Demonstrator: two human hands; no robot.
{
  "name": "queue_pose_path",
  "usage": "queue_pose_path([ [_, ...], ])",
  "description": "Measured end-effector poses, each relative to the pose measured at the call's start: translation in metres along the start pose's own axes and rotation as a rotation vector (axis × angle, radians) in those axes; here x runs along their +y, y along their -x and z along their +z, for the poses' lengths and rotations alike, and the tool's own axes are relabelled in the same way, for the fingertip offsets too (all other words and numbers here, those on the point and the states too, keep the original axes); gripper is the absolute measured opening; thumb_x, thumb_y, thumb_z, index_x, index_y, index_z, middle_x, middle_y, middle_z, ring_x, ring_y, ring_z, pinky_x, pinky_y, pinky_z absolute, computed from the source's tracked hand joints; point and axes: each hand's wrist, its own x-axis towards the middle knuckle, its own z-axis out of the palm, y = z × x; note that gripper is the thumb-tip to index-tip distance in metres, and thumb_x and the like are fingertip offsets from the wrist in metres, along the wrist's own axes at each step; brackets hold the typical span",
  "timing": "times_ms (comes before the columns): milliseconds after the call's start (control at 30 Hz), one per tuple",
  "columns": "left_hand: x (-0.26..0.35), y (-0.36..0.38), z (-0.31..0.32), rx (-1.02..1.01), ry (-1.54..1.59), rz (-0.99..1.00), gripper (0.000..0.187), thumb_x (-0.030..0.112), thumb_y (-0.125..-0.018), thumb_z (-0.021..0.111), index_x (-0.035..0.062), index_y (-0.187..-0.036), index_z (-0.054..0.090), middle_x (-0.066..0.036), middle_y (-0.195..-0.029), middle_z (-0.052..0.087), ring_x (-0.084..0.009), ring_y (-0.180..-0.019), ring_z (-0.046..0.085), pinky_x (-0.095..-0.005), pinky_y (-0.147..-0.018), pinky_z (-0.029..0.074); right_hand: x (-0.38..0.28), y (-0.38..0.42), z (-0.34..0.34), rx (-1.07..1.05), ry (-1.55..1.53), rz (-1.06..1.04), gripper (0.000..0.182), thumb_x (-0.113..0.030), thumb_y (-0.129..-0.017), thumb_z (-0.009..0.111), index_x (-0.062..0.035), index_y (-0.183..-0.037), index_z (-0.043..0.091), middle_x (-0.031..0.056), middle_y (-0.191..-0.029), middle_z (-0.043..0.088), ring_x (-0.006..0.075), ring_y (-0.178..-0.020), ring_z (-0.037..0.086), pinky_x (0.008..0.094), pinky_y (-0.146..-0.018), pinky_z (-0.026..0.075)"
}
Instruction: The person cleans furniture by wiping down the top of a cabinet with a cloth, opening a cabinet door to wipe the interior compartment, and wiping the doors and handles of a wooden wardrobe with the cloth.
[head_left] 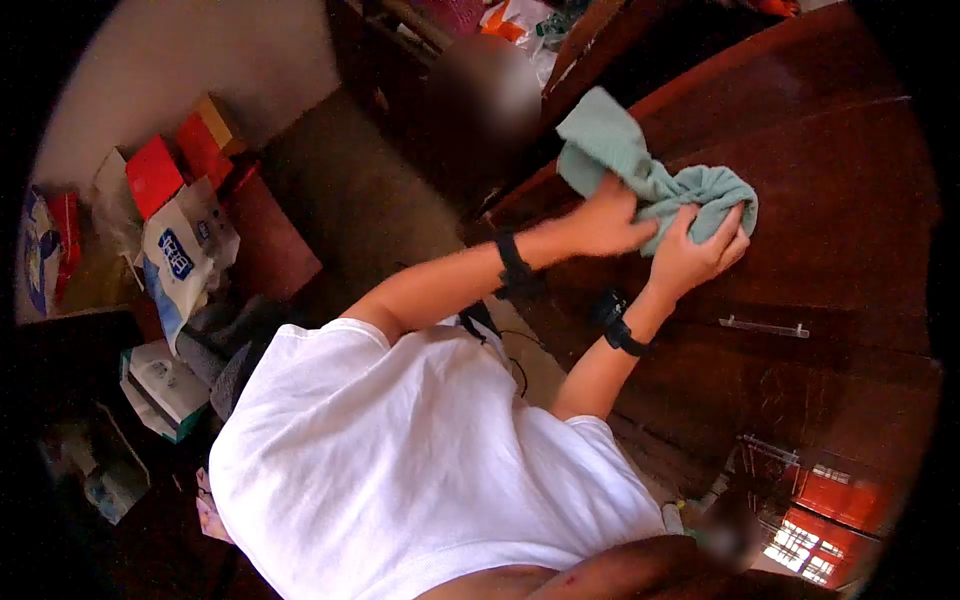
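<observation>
A light green cloth [605,130] is bunched and twisted against a dark red-brown wooden surface [840,190]. My left hand [612,218], slightly blurred, grips the cloth near its middle, and a loose flap sticks out beyond it. Closed over the rounded, bunched end is my right hand [698,252], its fingers curled into the folds. The two hands are close together. Each wrist wears a black band.
A clear handle [765,327] sits on the wooden surface below my right hand. To the left are a white printed plastic bag [180,255], red boxes [153,177] and a white-and-green box [163,390]. More plastic bags [520,25] lie at the top.
</observation>
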Motion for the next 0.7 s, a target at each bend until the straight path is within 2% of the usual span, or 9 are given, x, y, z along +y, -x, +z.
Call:
queue_pose_path([
  [133,-0.001,0.024,0.005,-0.195,0.234,-0.206,0.051,0.023,-0.086,0.06,-0.0079,-0.124,0.047,-0.031,-0.114,0.056,-0.0463,-0.105,0.053,-0.0468,-0.091,0.044,-0.002,0.028,0.013,0.041,0.158,0.063,0.056,-0.021,-0.084,0.065,0.0023,-0.133,0.05,0.0163,-0.11,0.051,0.0326,-0.102,0.051,0.0429,-0.09,0.041],
  [200,-0.024,0.046,0.019,-0.126,0.233,-0.106,0.052,0.024,-0.087,0.061,-0.0093,-0.124,0.047,-0.031,-0.114,0.058,-0.0422,-0.103,0.057,-0.0461,-0.087,0.047,0.005,0.05,0.015,-0.043,0.144,0.208,0.057,-0.024,-0.085,0.064,0.002,-0.134,0.05,0.0159,-0.108,0.05,0.0334,-0.102,0.051,0.0423,-0.091,0.041],
  [300,-0.047,0.067,0.022,-0.268,0.336,-0.377,0.053,0.027,-0.087,0.062,-0.0093,-0.124,0.048,-0.029,-0.119,0.058,-0.0395,-0.108,0.057,-0.045,-0.089,0.047,-0.003,0.073,0.009,-0.156,0.117,0.29,0.059,-0.022,-0.088,0.061,0.0046,-0.137,0.043,0.0195,-0.113,0.05,0.037,-0.106,0.05,0.0437,-0.093,0.04],
  [367,-0.054,0.071,0.009,-0.446,0.525,-0.854,0.063,0.026,-0.086,0.061,-0.006,-0.135,0.04,-0.028,-0.13,0.051,-0.0386,-0.117,0.053,-0.0454,-0.098,0.041,-0.002,0.092,0.017,-0.259,0.112,0.351,0.061,-0.022,-0.089,0.06,0.0057,-0.139,0.039,0.0223,-0.119,0.051,0.0393,-0.11,0.05,0.0443,-0.096,0.039],
  [400,-0.059,0.08,0.002,-0.441,0.524,-0.845,0.063,0.026,-0.086,0.061,-0.006,-0.135,0.04,-0.028,-0.13,0.051,-0.0386,-0.117,0.053,-0.0454,-0.098,0.041,0.0,0.107,0.026,-0.275,0.048,0.355,0.063,-0.021,-0.09,0.059,0.0064,-0.141,0.035,0.0255,-0.127,0.047,0.0412,-0.117,0.046,0.0447,-0.099,0.037],
  [467,-0.065,0.107,-0.006,-0.635,1.052,-1.181,0.08,0.026,-0.085,0.061,0.0022,-0.149,0.02,-0.021,-0.146,0.037,-0.0339,-0.127,0.046,-0.0487,-0.102,0.039,-0.022,0.121,0.03,-0.445,-0.129,0.515,0.071,-0.02,-0.091,0.056,0.0065,-0.146,0.021,0.0313,-0.145,0.034,0.0446,-0.132,0.036,0.0445,-0.108,0.031],
  [533,-0.073,0.112,-0.01,-0.721,0.825,-0.974,0.09,0.029,-0.089,0.063,0.0109,-0.154,0.004,-0.018,-0.153,0.026,-0.0326,-0.135,0.037,-0.044,-0.106,0.036,-0.048,0.126,0.033,-0.566,-0.391,0.605,0.074,-0.019,-0.092,0.055,0.0053,-0.149,0.015,0.0307,-0.146,0.033,0.044,-0.132,0.036,0.0438,-0.109,0.029],
  [600,-0.089,0.103,-0.017,-0.704,0.803,-0.844,0.084,0.023,-0.089,0.062,0.0115,-0.154,0.01,-0.017,-0.153,0.025,-0.031,-0.139,0.028,-0.0436,-0.108,0.033,-0.059,0.122,0.042,-0.521,-0.482,0.566,0.075,-0.017,-0.092,0.055,0.0049,-0.149,0.011,0.0303,-0.147,0.031,0.0426,-0.133,0.036,0.043,-0.109,0.028],
  [700,-0.112,0.067,-0.024,-0.507,0.681,-0.304,0.079,0.014,-0.088,0.063,0.0088,-0.151,0.017,-0.017,-0.151,0.029,-0.0314,-0.137,0.031,-0.0441,-0.108,0.032,-0.075,0.091,0.049,-0.453,-0.611,0.487,0.077,-0.015,-0.092,0.053,0.0041,-0.15,0.007,0.0291,-0.149,0.028,0.0401,-0.135,0.033,0.0417,-0.11,0.027],
])
